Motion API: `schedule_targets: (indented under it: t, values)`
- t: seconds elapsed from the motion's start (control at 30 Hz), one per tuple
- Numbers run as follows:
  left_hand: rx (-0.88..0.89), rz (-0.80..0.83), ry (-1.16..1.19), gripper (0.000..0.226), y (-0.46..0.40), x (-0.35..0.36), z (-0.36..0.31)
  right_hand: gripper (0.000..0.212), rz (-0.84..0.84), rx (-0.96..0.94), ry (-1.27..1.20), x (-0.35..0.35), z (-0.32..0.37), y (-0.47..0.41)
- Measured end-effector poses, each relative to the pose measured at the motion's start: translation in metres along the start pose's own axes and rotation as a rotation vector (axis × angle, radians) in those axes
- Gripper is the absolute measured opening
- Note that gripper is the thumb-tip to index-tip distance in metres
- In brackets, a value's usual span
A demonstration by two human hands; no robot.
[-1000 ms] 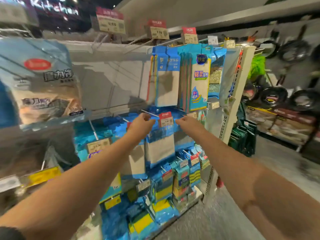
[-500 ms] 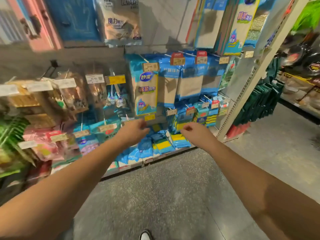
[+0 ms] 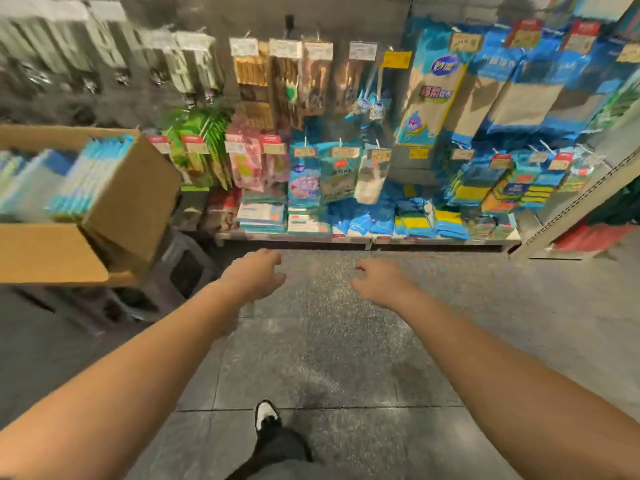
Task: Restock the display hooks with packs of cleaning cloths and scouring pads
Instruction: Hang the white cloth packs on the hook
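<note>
Both my hands hang empty over the grey floor in front of the display. My left hand [image 3: 255, 274] has loosely curled fingers and holds nothing. My right hand [image 3: 378, 280] is likewise relaxed and empty. Blue packs of cleaning cloths [image 3: 433, 95] hang on hooks at the upper right of the rack. Yellow-and-green scouring pads [image 3: 414, 223] lie on the bottom shelf, with more hanging at the right [image 3: 502, 188]. An open cardboard box [image 3: 135, 206] at the left holds several upright blue-and-white packs [image 3: 90, 178].
The box sits on a dark plastic stool [image 3: 187, 271]. Brown, pink and green packs [image 3: 242, 161] hang on the rack's middle hooks. A slanted shelf upright [image 3: 568, 206] ends the rack at the right. My shoe [image 3: 267, 415] stands on the tiled floor.
My hands have left the cloth packs on the hooks and dropped low, empty. The view has swung down and left, bringing the cardboard box and the floor into sight.
</note>
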State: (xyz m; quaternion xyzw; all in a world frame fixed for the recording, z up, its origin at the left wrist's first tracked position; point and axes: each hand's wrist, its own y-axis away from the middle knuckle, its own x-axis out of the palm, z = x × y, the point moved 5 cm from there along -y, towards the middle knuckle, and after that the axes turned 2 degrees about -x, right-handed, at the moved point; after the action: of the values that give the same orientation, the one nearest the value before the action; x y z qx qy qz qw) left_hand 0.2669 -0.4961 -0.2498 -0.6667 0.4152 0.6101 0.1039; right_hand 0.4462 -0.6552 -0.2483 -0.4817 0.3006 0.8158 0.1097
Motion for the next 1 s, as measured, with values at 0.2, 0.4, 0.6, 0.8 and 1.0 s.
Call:
schedule_targets:
  t: [0.2,0.4,0.6,0.8,1.0]
  values:
    - [-0.100,-0.071,0.069,0.033,0.057,-0.006,0.123,0.051,0.044,-0.154,0.095,0.047,0.128,0.000]
    - [-0.178,-0.146,0.155,0.019,0.099,-0.041,0.287,0.050,0.051,-0.270,0.168,0.099,0.291,-0.030]
    - [-0.298,-0.161,0.270,0.046,0.129,-0.079,0.463,0.041,0.078,-0.304,0.044,0.157,0.465,-0.066]
    - [-0.373,-0.198,0.342,0.044,0.123,-0.127,0.598,0.051,0.143,-0.340,-0.012,0.196,0.594,-0.115]
    - [-0.425,-0.272,0.432,0.023,0.061,-0.172,0.692,0.051,0.143,-0.328,-0.128,0.209,0.681,-0.198]
